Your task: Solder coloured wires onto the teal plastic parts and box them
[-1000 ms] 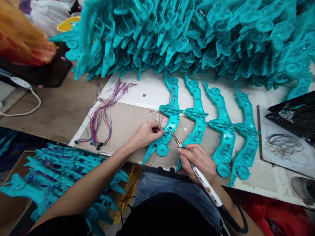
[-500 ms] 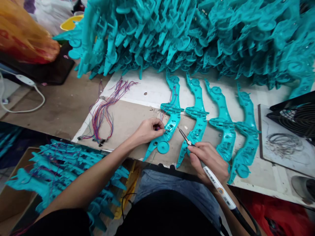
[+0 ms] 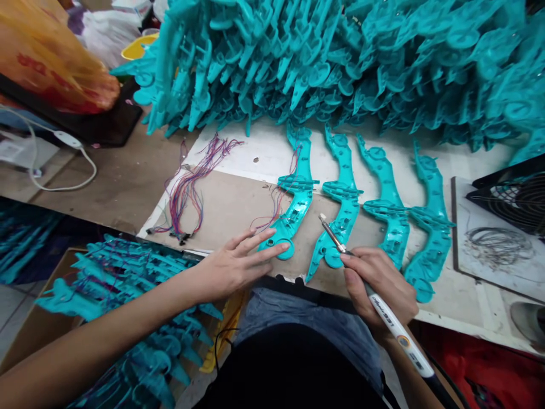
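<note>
Here, in the head view, the left hand [image 3: 232, 264] lies flat low in the middle of the frame, fingers spread and holding nothing; its fingertips touch the round lower end of the leftmost teal plastic shell [image 3: 292, 210] on the counter [image 3: 123, 187]. That shell carries thin red and purple wires that trail off its left side. The right hand [image 3: 381, 284], lower right of centre, has its grip closed on a white soldering iron [image 3: 389, 321], held like a pen; the metal tip points up and left and hovers just above the lower part of the second teal shell [image 3: 340, 218], apart from the first shell. Whether the tip touches that second shell I cannot tell.

Two more teal shells [image 3: 409, 221] lie to the right, the four forming a row of curved pieces on a brown cardboard sheet [image 3: 221, 207] and a white board behind it. A loose bundle of coloured wires [image 3: 189, 190] rests to the left of the row, well apart from both hands. Across the top of the frame rises a big heap of identical teal parts [image 3: 340, 57]. At lower left a box of wired teal shells [image 3: 119, 284] sits below the counter edge. A black fan grille [image 3: 511, 207] shows at the right edge, with a coil of solder wire [image 3: 496, 247] just below it. A white cable [image 3: 63, 165] loops at the left, beside an orange plastic bag [image 3: 46, 62].
</note>
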`<state>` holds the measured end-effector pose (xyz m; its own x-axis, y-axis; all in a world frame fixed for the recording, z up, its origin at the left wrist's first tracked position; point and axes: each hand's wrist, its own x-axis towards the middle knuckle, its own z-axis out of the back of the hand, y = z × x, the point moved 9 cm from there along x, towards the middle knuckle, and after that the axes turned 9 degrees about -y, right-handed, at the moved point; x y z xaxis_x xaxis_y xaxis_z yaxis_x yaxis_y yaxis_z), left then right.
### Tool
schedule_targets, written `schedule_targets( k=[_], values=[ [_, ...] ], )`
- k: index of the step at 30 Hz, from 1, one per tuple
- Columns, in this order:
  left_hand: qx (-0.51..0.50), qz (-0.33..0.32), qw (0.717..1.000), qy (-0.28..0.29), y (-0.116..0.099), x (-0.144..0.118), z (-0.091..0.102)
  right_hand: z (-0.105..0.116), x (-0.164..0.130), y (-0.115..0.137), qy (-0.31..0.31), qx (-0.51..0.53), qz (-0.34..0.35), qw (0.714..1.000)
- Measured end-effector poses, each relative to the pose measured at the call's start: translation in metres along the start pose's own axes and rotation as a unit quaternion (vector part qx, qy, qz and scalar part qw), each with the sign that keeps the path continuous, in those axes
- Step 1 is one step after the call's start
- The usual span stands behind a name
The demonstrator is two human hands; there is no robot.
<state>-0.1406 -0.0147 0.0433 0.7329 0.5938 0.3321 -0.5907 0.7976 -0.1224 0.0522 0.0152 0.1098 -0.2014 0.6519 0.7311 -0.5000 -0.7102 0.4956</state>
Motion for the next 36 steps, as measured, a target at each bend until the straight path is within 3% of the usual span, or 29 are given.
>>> schedule_targets(
  k=[4, 14, 18, 22, 25, 31, 36],
  values=[
    [0.015, -0.006, 1.0, 0.009, -0.003, 0.004, -0.003, 0.002, -0.001, 0.004, -0.014, 0.004, 0.028, 0.999],
    [0.031, -0.011, 0.993, -0.114, -0.01, -0.004, -0.003, 0.001, -0.002, 0.006, -0.003, 0.015, 0.002, 1.0],
    [0.044, 0.0, 0.987, -0.156, -0.01, -0.023, 0.001, 0.001, -0.003, 0.005, -0.006, 0.01, -0.004, 1.0],
    [0.052, 0.066, 0.975, -0.204, -0.006, -0.049, 0.008, 0.001, -0.003, 0.005, 0.0, 0.01, -0.011, 1.0],
    [0.069, 0.076, 0.978, -0.183, -0.007, -0.051, 0.005, -0.002, -0.002, 0.007, 0.01, 0.01, -0.008, 1.0],
    [0.078, 0.01, 0.988, -0.136, -0.01, -0.026, -0.004, -0.005, 0.0, 0.016, 0.02, 0.014, 0.002, 1.0],
    [0.064, -0.012, 0.989, -0.136, -0.006, -0.021, -0.009, -0.004, -0.002, 0.022, 0.029, 0.003, 0.013, 0.999]
  ],
)
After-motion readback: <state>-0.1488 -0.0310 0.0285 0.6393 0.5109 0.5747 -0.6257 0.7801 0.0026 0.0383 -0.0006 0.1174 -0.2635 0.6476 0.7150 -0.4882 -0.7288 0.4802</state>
